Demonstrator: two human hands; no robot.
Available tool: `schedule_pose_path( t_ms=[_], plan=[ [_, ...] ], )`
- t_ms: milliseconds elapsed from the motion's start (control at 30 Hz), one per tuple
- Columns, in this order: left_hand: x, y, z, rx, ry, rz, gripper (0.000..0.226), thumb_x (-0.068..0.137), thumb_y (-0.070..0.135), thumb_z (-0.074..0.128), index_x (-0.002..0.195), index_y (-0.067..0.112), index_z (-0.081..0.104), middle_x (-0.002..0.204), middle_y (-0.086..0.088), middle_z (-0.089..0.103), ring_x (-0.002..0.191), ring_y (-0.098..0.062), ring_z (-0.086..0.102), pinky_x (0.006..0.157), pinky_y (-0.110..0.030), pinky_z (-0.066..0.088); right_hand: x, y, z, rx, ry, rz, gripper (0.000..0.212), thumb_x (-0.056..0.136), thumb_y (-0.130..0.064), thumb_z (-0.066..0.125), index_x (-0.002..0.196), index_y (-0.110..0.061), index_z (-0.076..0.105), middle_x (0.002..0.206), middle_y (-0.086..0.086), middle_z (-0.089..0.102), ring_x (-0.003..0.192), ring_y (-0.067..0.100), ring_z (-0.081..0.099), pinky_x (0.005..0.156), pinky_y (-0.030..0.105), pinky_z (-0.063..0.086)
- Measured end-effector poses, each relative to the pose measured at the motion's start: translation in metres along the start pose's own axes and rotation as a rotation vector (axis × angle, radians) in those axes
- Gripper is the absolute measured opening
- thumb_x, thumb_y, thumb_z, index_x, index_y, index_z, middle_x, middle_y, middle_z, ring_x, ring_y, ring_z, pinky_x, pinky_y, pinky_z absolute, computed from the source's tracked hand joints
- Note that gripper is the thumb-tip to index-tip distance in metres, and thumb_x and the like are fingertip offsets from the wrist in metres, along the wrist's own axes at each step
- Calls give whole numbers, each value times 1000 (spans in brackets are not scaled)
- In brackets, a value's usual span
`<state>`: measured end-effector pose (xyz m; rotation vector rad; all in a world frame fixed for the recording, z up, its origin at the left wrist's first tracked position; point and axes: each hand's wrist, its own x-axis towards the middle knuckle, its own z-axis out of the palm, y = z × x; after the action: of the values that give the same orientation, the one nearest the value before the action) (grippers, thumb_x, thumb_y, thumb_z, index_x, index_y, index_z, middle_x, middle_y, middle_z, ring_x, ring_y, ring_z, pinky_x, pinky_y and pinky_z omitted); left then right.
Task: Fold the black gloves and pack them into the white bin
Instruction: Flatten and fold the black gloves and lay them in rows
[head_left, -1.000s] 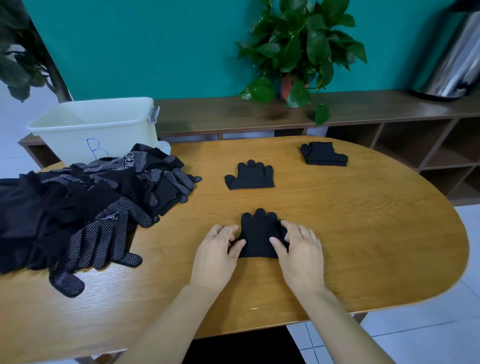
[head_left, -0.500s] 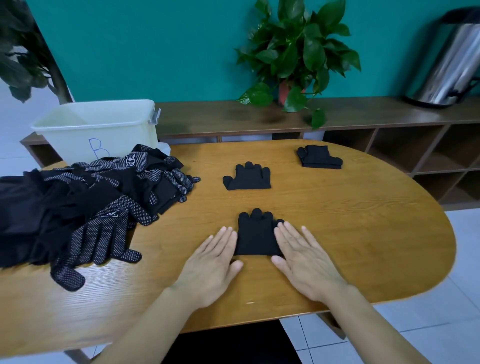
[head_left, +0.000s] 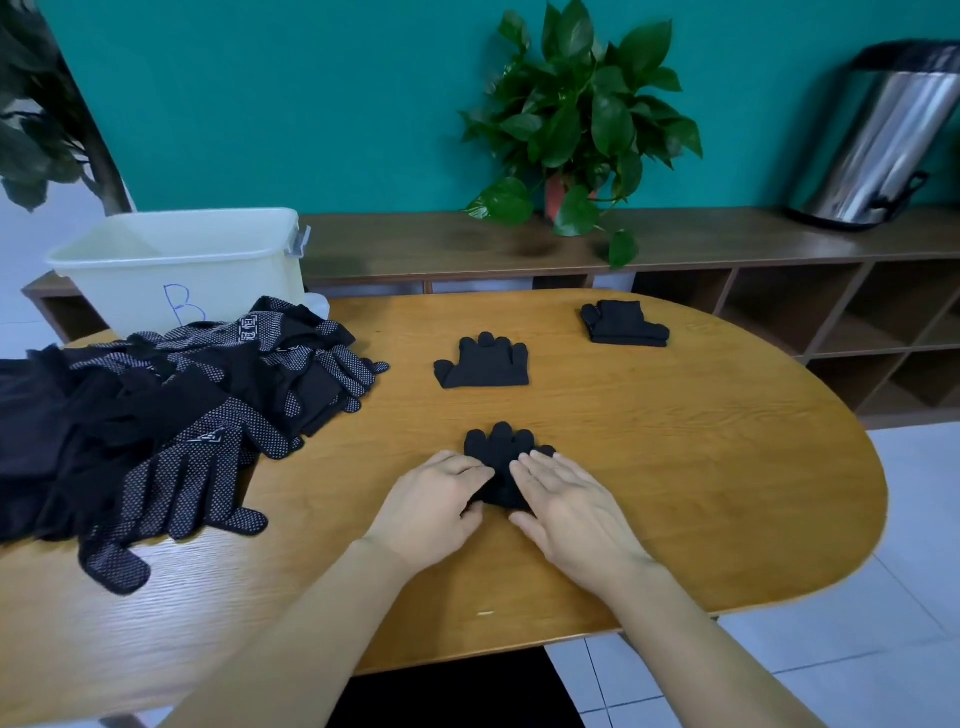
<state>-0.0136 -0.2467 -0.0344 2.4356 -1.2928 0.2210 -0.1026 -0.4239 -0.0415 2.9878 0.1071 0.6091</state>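
One blue handwritten "B" marks the front wall of the white bin (head_left: 176, 270), which stands at the far left end of the table (head_left: 675, 493); the white logos on the dotted gloves are too small to read. Your table is an oval of light wood, set before a low brown shelf unit (head_left: 779, 291) under a teal wall, with a potted plant (head_left: 571, 130) and a steel pedal bin (head_left: 878, 150) on the shelf top and pale floor tiles to the right. A heap of black gloves (head_left: 171, 415) with white grip dots covers the left end, just in front of the bin. Toward the far edge lie a folded glove (head_left: 485, 364) near the middle and a folded pair (head_left: 623, 325) further right. Your left hand (head_left: 431, 504) and right hand (head_left: 571, 509) lie close together near the near edge, on the cuff half of the plain glove (head_left: 501, 452), its fingertips pointing away from you. Your right hand lies flat, fingers straight; your left thumb tucks at the glove's edge, and I cannot tell whether it pinches.
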Motion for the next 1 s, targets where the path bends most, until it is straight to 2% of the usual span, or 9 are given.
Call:
schedule_pose_path(
  t_ms=[100, 233, 300, 367, 433, 567, 733, 867, 1000],
  plan=[
    [1, -2, 9, -54, 132, -47, 36, 80, 4, 68, 115, 13, 71, 108, 3, 70, 104, -18, 63, 73, -33, 59, 6, -4, 9, 36, 71, 37, 63, 64, -36, 89, 116, -5, 70, 111, 8, 72, 108, 18, 67, 100, 35, 44],
    [0, 3, 17, -215, 320, -184, 34, 83, 1, 68, 114, 14, 71, 108, 5, 70, 104, -9, 61, 87, -22, 51, 13, -10, 17, 96, 154, 117, 61, 57, -23, 90, 112, -3, 71, 107, 10, 73, 105, 19, 69, 98, 36, 47],
    [-1, 3, 19, -235, 307, -203, 36, 86, 6, 67, 121, 18, 68, 120, 9, 66, 116, -1, 54, 97, -16, 44, 16, -12, 22, 125, 168, 135, 65, 46, -16, 94, 106, -4, 73, 102, 10, 74, 99, 20, 71, 92, 37, 52],
    [0, -1, 20, -199, 216, -141, 47, 90, 17, 67, 136, 21, 57, 139, 15, 49, 134, 1, 38, 107, -12, 28, 18, -10, 25, 140, 169, 135, 67, 36, -12, 98, 100, -7, 76, 97, 7, 75, 93, 19, 72, 86, 36, 56],
    [4, -9, 19, -170, 142, -95, 56, 92, 23, 66, 144, 23, 44, 145, 18, 35, 139, 4, 26, 110, -11, 19, 20, -7, 24, 161, 161, 141, 70, 29, -12, 99, 95, -9, 77, 93, 5, 76, 89, 17, 73, 80, 33, 57],
    [11, -24, 12, -97, 139, -30, 61, 71, 3, 84, 127, 15, 64, 128, 2, 64, 120, -8, 58, 102, -26, 43, 23, -2, 14, 213, 152, 123, 63, 35, -11, 98, 95, -14, 77, 85, -1, 76, 82, 14, 74, 69, 28, 58],
    [22, -29, -15, -87, 203, 15, 59, 59, 2, 90, 115, 13, 72, 108, -2, 74, 96, -12, 70, 78, -21, 54, 41, 9, -12, 237, 148, 96, 54, 45, -11, 95, 95, -16, 76, 77, -4, 74, 74, 13, 72, 70, 28, 59],
    [43, -35, -44, -54, 204, 44, 49, 68, 7, 76, 117, 13, 70, 106, -3, 74, 88, -19, 73, 63, -30, 60, 67, 19, -36, 240, 114, 91, 40, 56, -11, 90, 90, -20, 73, 71, -7, 71, 65, 15, 68, 60, 30, 58],
    [74, -45, -61, -60, 197, 11, 45, 78, 18, 60, 122, 15, 68, 106, -3, 74, 85, -24, 73, 68, -38, 60, 99, 31, -50, 211, 65, 109, 28, 67, -17, 86, 90, -20, 71, 67, -5, 68, 62, 20, 64, 51, 29, 49]
  ],
)
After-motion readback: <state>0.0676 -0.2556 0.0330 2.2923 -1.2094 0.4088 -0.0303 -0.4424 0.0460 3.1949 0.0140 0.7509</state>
